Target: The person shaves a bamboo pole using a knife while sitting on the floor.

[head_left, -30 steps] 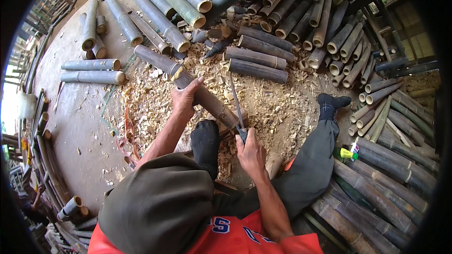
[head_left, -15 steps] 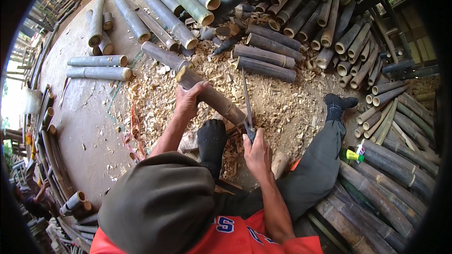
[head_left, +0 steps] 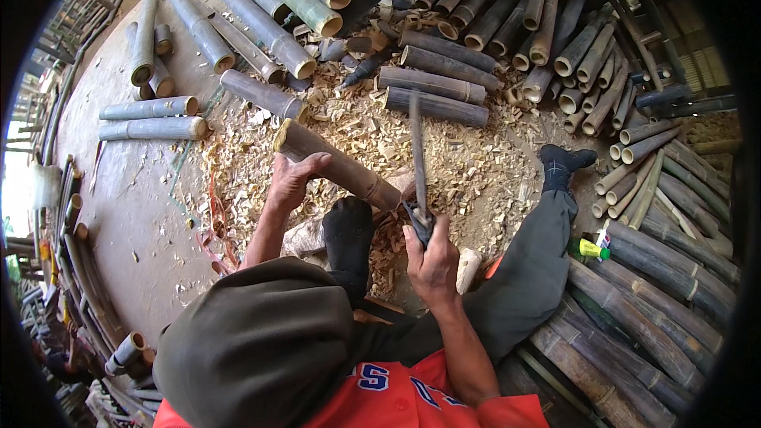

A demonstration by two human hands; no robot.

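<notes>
The left hand (head_left: 295, 177) is closed over a bamboo pole (head_left: 337, 166) near its far end, palm on top and fingers wrapped down the side. The pole lies slanted across the floor, its cut end toward the upper left and its near end beside the person's dark sock (head_left: 346, 231), which rests just below it. The right hand (head_left: 430, 260) grips the handle of a long blade (head_left: 416, 150), fist shut tight around it. The blade points up and away from the person, raised above the near end of the pole; whether its edge touches the bamboo cannot be told.

A thick spread of pale wood chips (head_left: 372, 131) covers the floor around the pole and under both hands. The person's right leg in grey trousers (head_left: 535, 261) stretches to the right, ending in another dark sock. Cut bamboo lengths (head_left: 434, 83) lie in a loose row just beyond the chips, and longer poles (head_left: 650, 285) are stacked along the right side. 2 short sections (head_left: 151, 117) lie side by side on the bare floor at the left, well apart from the hands. A small green and yellow bottle (head_left: 588, 249) sits by the right knee.
</notes>
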